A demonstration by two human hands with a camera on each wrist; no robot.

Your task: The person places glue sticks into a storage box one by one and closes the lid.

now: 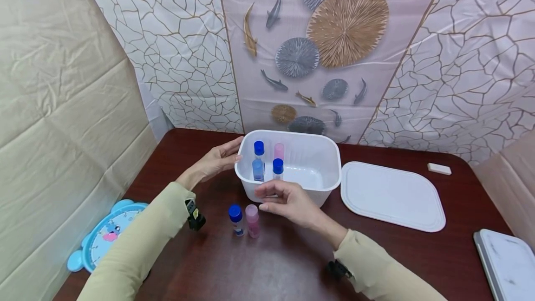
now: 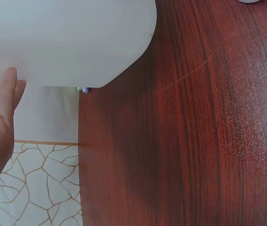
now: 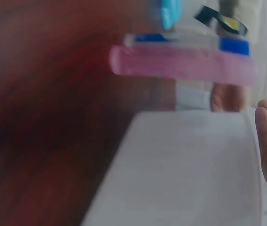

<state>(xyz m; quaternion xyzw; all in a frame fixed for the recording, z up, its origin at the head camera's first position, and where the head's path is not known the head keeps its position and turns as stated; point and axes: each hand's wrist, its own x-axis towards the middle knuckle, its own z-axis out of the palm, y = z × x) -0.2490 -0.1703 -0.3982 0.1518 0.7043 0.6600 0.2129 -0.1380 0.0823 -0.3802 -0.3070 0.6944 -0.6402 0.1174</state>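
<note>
A white plastic bin (image 1: 337, 171) stands at the back of the table, with several small capped bottles upright in its left part. Among them are a dark-blue-capped bottle (image 1: 259, 148), a light blue one (image 1: 257, 170) and a pink one (image 1: 279, 151). My left hand (image 1: 214, 162) rests with extended fingers against the bin's left side. At the front rim is my right hand (image 1: 294, 204), fingers loosely bent, nothing visible in its grasp. Just left of it, a pink bottle (image 1: 252, 222) and a blue-capped clear bottle (image 1: 236, 220) stand side by side on the table.
Right of the bin lies a flat white lid (image 1: 393, 196), with a small white block (image 1: 439, 168) beyond it. A blue animal-shaped clock (image 1: 106, 236) lies at the left, partly behind my sleeve. A white-topped case (image 1: 507, 264) sits at the right edge.
</note>
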